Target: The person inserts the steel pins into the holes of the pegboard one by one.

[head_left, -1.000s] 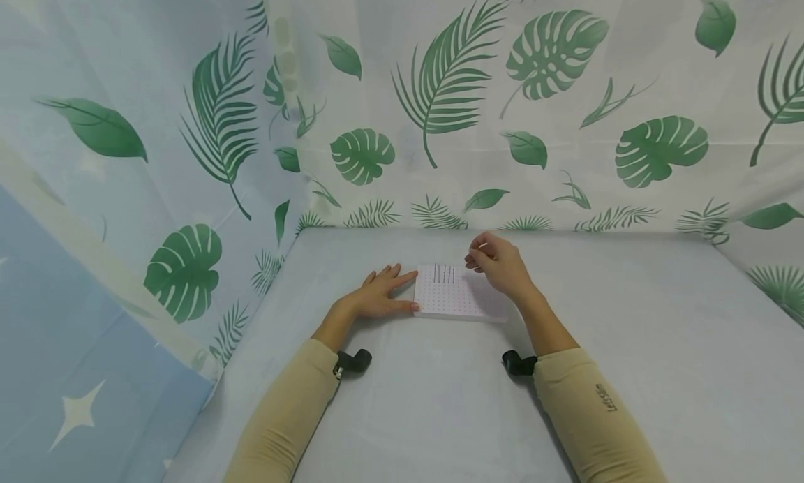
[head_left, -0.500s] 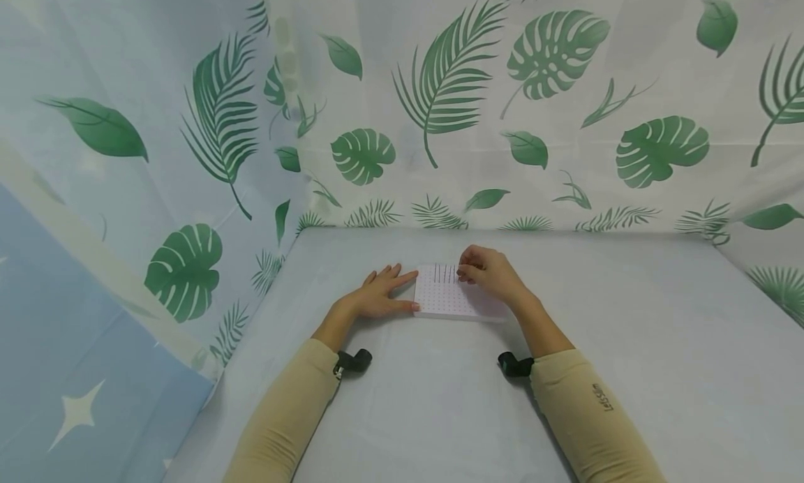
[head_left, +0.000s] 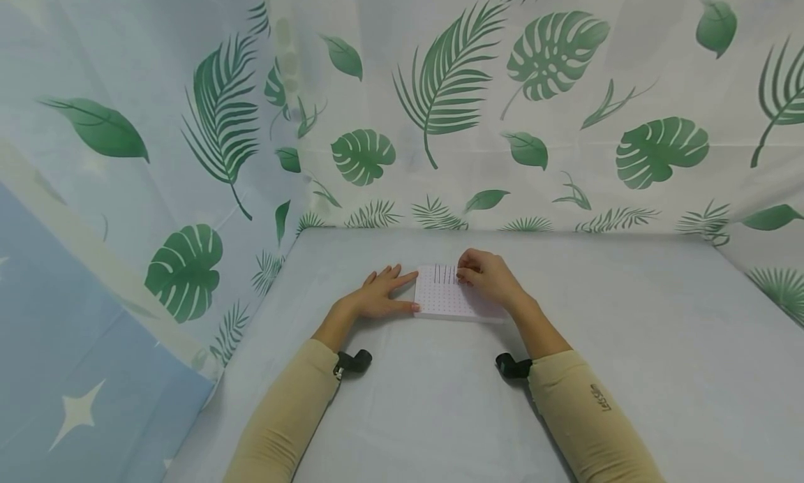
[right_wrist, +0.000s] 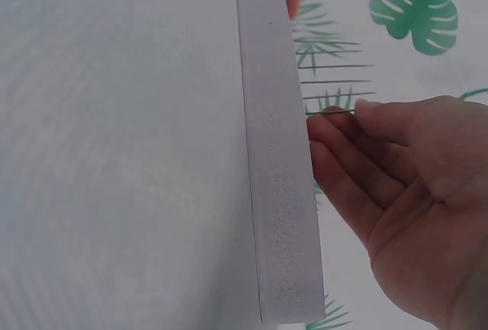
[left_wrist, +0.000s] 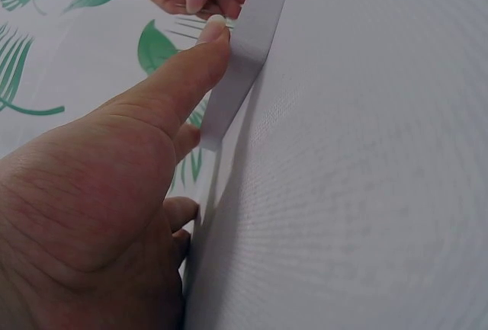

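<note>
Five thin pins [head_left: 444, 273] stand upright in a row near the far edge of a white block [head_left: 442, 300], toward its left end; that much appears done. The block lies flat on the tabletop [head_left: 402, 406], much closer to the far edge than to the near one and a little left of the middle. Its upper face is dotted in rows, and the dots nearer the front edge carry no pins, so most of the face looks unfilled; the far right corner is hidden.

The right hand [head_left: 492, 278] pinches a sixth pin [right_wrist: 331, 112] between thumb and finger, just beside the last one in the row. Its lower end meets the block, but whether it is seated cannot be told. The left hand [head_left: 377, 294] is spread at the block's left edge, thumb touching the near left corner, seemingly to steady it.
</note>
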A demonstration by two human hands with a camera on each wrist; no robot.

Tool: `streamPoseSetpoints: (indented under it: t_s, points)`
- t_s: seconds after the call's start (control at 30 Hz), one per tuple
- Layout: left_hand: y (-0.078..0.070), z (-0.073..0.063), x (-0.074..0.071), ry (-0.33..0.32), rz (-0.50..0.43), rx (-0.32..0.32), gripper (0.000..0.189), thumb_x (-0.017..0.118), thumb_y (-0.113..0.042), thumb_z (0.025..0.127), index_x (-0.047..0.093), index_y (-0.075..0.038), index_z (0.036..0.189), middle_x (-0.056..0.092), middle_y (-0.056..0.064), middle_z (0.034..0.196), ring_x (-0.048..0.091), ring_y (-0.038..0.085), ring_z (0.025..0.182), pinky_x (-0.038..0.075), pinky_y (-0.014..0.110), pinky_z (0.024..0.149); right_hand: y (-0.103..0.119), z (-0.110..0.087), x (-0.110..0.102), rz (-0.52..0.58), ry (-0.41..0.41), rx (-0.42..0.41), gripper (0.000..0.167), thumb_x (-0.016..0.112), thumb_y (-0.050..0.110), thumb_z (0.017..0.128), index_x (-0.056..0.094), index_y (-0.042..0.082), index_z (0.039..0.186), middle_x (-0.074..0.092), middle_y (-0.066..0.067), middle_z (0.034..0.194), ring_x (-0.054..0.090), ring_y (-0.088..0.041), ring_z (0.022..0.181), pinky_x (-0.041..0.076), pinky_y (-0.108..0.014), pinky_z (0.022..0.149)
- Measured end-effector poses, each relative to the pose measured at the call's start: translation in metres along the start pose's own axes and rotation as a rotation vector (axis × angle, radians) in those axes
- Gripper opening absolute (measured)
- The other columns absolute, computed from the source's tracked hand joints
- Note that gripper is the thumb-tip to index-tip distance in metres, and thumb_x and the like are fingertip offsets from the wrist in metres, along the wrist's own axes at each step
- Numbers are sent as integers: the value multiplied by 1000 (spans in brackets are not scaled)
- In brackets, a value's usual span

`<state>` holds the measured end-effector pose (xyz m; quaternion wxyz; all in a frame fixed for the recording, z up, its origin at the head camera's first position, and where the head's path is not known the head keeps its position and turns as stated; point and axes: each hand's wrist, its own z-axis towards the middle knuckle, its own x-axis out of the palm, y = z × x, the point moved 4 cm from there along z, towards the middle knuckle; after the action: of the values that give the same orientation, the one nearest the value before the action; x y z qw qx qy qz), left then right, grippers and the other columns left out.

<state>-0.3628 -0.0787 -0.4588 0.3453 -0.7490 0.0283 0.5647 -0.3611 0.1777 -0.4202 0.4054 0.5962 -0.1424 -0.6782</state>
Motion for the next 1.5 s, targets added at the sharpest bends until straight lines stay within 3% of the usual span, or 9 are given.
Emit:
streamPoseSetpoints:
  t_s: [0.47,0.8,1.5]
  points:
    - [-2,-1,0,-2,-7,-2,87,62,-69,93,27,-34,166,9,15,175,0,33,164,-5,56,131,-3,1,4,-80,-16,-12,9,69,12,100,68,3,103,75,-6,91,64,-21,83,51,-35,78]
    - [-3,-1,-1,-1,-4,-6,87,62,-68,94,28,-33,166,10,15,175,1,33,164,-4,57,131,0,1,2,-114,-21,-17,5,70,8,98,66,8,97,73,-7,86,59,-20,77,48,-33,72]
    - [1,-1,0,-5,-13,-2,88,61,-70,93,27,-34,166,9,13,175,0,32,164,-5,55,131,-1,0,6,-105,-13,-1,8,72,9,97,69,4,102,75,-8,92,66,-23,84,54,-40,79]
